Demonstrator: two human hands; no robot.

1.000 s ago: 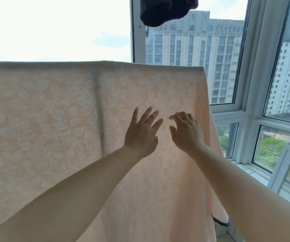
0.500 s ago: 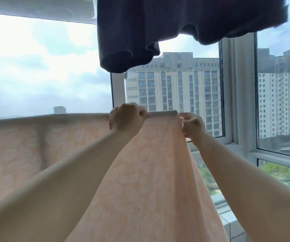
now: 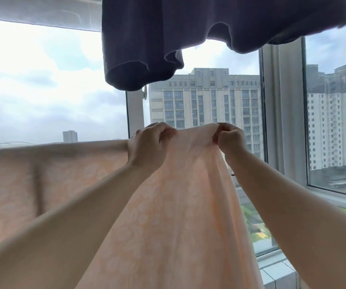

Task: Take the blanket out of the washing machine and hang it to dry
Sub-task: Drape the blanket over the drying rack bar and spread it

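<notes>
The peach blanket (image 3: 167, 215) with a pale leaf pattern hangs draped across the view, its top fold running from the left edge to the middle. My left hand (image 3: 149, 142) grips the top fold with curled fingers. A short way to the right, my right hand (image 3: 229, 138) pinches the same fold near the blanket's right end. The stretch of cloth between both hands is lifted above the rest of the top line. Whatever the blanket hangs over is hidden under the cloth.
A dark garment (image 3: 167, 38) hangs overhead, just above my hands. Behind the blanket are large windows with a white frame (image 3: 280, 122) and a tiled sill (image 3: 276, 272) at lower right. High-rise buildings stand outside.
Both hands went from open against the blanket's face up to its top fold and took hold of it. The cloth between them has since risen a little. The view tilted upward.
</notes>
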